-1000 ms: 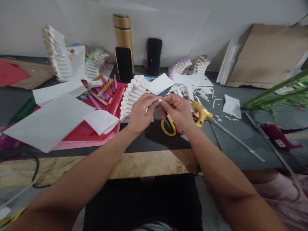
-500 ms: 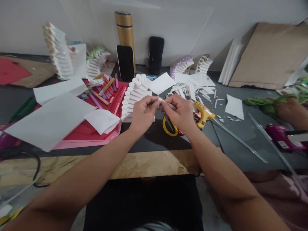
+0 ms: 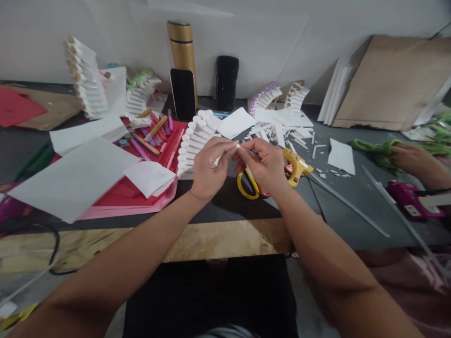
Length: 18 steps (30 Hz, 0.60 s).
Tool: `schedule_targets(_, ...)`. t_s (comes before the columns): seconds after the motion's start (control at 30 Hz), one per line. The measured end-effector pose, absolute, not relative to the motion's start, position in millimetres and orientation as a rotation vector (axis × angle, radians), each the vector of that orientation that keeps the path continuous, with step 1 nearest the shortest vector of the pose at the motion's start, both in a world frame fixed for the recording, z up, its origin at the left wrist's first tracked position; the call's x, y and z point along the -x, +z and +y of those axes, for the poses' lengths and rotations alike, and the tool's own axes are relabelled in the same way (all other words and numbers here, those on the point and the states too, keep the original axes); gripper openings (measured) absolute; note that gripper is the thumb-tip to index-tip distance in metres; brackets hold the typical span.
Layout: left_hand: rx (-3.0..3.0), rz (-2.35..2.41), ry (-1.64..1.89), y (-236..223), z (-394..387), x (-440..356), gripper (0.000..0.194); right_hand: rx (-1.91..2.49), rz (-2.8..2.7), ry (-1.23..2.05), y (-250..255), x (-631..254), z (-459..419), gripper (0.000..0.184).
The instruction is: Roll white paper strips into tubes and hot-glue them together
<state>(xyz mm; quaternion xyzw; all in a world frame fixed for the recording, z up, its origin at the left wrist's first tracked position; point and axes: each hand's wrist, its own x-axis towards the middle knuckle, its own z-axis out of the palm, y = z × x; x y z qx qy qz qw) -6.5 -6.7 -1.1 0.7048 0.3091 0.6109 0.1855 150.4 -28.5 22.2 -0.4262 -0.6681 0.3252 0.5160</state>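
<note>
My left hand (image 3: 213,164) and my right hand (image 3: 263,162) meet fingertip to fingertip at the middle of the bench. Both pinch one small white paper piece (image 3: 238,146), mostly hidden by the fingers. Under my right hand lie scissors with yellow handles (image 3: 247,187). A yellow glue gun (image 3: 298,169) with a clear glue stick (image 3: 352,209) rests just right of that hand. Behind my left hand stands a fan-shaped row of white paper rolls (image 3: 193,141). Beyond my right hand is a heap of white paper scraps (image 3: 275,131).
White sheets (image 3: 77,176) and red paper (image 3: 123,190) with coloured rolls cover the left. A phone (image 3: 183,94), a gold flask (image 3: 181,42) and a black object (image 3: 226,82) stand behind. At right, another person's hand (image 3: 412,157) holds green strands near a purple device (image 3: 410,199).
My fingers have shifted slightly around the white paper piece, and my left fingers lie straighter. The other person's hand at right has moved left with the green strands.
</note>
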Motion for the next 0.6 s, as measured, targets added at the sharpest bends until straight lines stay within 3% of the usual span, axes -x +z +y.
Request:
schedule_targets(0.13,-1.753,0.769,1.539,-3,6,14,0.008,0.967,-1.687,0.874,19,-159,-22,0.025)
schedule_targets(0.23,-1.674,0.683,1.440,-7,13,17,0.012,0.960,-1.714,0.878,20,-161,-20,0.025)
schedule_targets(0.6,-1.934,0.810,1.518,3,-1,15,0.012,1.002,-1.522,0.929,25,-152,-19,0.034)
